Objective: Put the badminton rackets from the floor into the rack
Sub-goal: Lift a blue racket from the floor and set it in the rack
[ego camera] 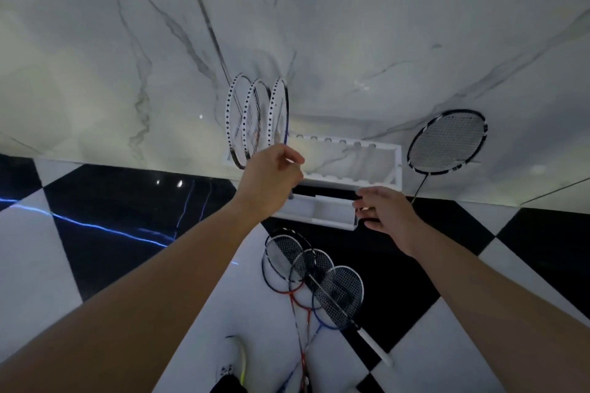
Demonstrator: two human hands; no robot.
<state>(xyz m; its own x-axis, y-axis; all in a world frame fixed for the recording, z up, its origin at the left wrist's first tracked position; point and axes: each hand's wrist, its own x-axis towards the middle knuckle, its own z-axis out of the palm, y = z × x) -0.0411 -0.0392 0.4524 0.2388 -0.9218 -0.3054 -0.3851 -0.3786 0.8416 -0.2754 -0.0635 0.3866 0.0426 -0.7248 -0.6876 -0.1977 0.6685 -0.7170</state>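
Three rackets [255, 118] stand in the rack [396, 166] at centre. The left hand [271, 179] pinches the rightmost one's shaft. The right hand [386, 210], fingers loosely curled, holds nothing. Three rackets [316, 274] lie on the floor [41, 265] below; another racket [447, 142] leans on the wall, right.

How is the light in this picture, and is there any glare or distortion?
Head view: dim, bluish light; the glossy black floor tiles show blue streaks and small bright glints; the wide-angle lens bends the wall line and stretches both forearms; the rack and hands look slightly soft.
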